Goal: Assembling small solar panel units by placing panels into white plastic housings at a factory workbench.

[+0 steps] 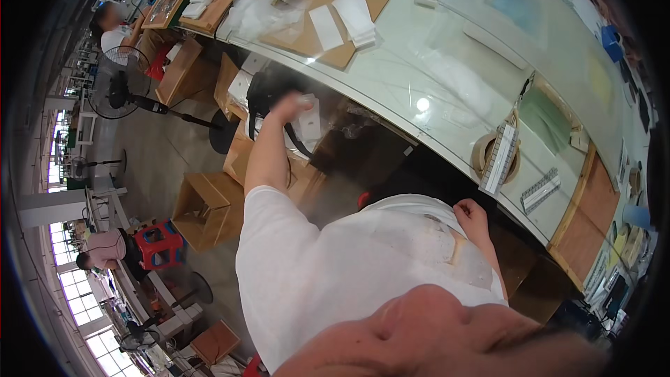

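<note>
My left hand (287,107) reaches out below the table's edge, beside a black bag (269,87). Its fingers are closed together, with a pale, blurred bit at their tips that I cannot make out. Right by the fingertips is a flat white piece (309,124), like a small box or card. More white boxes (241,87) lie behind the bag. My right hand (473,219) is loosely curled near the hem of my white shirt, close to the table's near edge, with nothing seen in it.
The glass-topped table (398,77) carries a cardboard sheet (380,1) with white cards (354,17), crumpled clear plastic (269,14), a tape roll (481,153) and rulers (500,157). Left are an open carton (206,213), a standing fan (120,91) and a red stool (159,244). Two people sit farther off.
</note>
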